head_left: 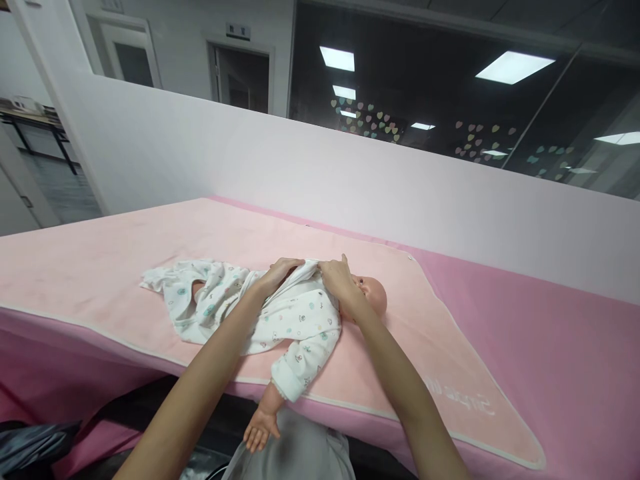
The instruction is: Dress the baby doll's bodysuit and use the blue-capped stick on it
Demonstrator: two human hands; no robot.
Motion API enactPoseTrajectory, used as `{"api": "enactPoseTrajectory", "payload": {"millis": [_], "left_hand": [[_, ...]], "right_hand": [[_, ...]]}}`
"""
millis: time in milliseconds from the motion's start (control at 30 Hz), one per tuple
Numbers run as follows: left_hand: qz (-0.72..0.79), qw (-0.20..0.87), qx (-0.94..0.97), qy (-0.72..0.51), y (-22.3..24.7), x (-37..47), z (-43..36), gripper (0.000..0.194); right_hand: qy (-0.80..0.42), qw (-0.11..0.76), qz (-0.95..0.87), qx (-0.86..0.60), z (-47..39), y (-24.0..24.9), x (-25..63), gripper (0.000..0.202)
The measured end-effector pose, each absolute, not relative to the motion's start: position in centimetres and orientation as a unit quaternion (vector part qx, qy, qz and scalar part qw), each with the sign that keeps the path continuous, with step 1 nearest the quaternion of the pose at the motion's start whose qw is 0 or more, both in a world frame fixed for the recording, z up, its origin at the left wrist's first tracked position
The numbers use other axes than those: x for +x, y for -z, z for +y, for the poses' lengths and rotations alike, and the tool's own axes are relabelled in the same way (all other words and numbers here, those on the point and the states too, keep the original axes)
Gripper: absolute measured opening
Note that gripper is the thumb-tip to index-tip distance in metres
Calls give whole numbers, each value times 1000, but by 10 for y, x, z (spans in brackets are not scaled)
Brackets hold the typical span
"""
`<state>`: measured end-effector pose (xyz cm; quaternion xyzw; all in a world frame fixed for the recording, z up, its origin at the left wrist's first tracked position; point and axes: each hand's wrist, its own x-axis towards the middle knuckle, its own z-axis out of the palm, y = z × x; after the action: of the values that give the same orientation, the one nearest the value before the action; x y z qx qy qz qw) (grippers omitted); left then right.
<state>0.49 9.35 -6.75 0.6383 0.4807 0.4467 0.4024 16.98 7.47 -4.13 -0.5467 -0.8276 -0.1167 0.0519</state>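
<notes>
A baby doll [374,293] lies on its back, its head toward the right. It wears a white baby romper [300,313] printed with small coloured figures, whose front is partly pulled up into folds. My left hand [283,273] grips the front edge of the romper over the doll's chest. Close to the doll's neck, my right hand [337,277] pinches the cloth at the collar, one finger pointing up. The doll's near arm is in a sleeve, and its hand [261,427] hangs over the table edge. My fingertips are partly hidden by the cloth.
Under the doll, a light pink mat [110,247] with white edging covers the table, over a darker pink cloth [575,320]. Behind stands a white partition [280,160] with a dark window [425,93] above. A dark folded item [35,443] sits at lower left.
</notes>
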Motion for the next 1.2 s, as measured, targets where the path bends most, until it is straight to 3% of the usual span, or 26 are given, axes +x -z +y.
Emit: {"api": "enactPoseTrajectory", "payload": {"millis": [500, 667, 867, 967, 1100, 1200], "left_hand": [[496, 401, 616, -462, 64, 4, 88, 25], [402, 491, 631, -446, 68, 2, 90, 28], [183, 583, 730, -306, 79, -4, 100, 16], [169, 619, 657, -395, 87, -6, 107, 20], [85, 700, 486, -516, 91, -6, 108, 44], [65, 720, 403, -561, 90, -7, 107, 36]], "right_hand": [[-10, 100, -840, -534, 73, 29, 186, 18], [-93, 297, -806, -503, 65, -3, 211, 22], [-213, 500, -732, -412, 44, -35, 239, 25], [-263, 560, -687, -381, 37, -39, 238, 30], [-307, 548, -679, -380, 35, -37, 227, 31], [-333, 516, -685, -393, 35, -33, 218, 30]]}}
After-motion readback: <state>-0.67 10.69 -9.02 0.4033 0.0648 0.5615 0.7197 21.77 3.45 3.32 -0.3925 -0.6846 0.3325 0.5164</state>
